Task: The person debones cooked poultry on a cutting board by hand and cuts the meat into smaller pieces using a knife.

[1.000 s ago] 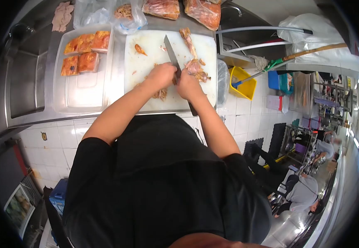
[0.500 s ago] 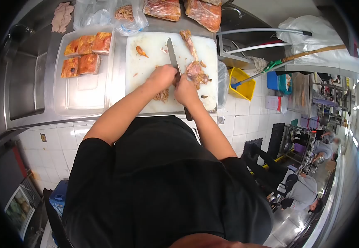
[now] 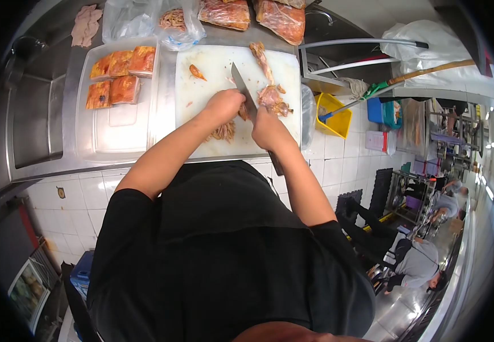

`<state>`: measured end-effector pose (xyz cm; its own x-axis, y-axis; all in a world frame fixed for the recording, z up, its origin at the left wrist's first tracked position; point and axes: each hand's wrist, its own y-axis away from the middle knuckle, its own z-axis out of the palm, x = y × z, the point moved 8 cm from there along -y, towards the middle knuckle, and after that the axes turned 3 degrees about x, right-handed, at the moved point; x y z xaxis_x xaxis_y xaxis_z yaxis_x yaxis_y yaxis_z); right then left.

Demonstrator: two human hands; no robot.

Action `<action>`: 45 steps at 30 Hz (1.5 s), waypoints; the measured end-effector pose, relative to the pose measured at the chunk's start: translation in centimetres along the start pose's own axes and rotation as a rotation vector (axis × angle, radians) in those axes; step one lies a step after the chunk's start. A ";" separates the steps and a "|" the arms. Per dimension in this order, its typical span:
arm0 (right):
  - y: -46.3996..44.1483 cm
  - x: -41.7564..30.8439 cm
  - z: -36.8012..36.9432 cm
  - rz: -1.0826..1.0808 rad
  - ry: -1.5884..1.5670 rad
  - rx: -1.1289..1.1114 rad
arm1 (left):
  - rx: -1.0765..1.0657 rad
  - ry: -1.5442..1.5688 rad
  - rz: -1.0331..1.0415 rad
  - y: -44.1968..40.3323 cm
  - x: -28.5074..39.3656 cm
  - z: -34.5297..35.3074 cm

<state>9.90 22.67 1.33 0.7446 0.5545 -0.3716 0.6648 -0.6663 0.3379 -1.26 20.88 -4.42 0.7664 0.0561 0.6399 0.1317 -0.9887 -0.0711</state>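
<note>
My right hand is closed around a large knife, its blade slanting toward the far side of the white cutting board and its handle end showing behind my wrist. Just left of the blade, my left hand is closed on a piece of meat, mostly covered by the fingers. Cut strips of meat lie under and below the left hand. To the right of the blade are a meaty bone chunk and a long bone. A small orange-brown scrap sits at the upper left.
A clear plastic tray holding several browned meat slabs stands left of the board. Behind are a bag of shredded meat and wrapped slabs. A sink is at left; a yellow bucket and mop handle are at right.
My right hand and the knife have shifted a little right, and the blade tilts more, its handle swinging out to the right. My left hand stays nearly in place.
</note>
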 end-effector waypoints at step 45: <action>-1.9 0.5 3.6 0.115 -0.131 0.015 | 0.074 -0.021 -0.018 1.1 -0.6 0.0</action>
<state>8.84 22.38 -2.63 0.8007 0.4051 -0.4413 0.5741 -0.7293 0.3723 -1.61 19.72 -4.90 0.7766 0.0779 0.6251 0.1912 -0.9747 -0.1161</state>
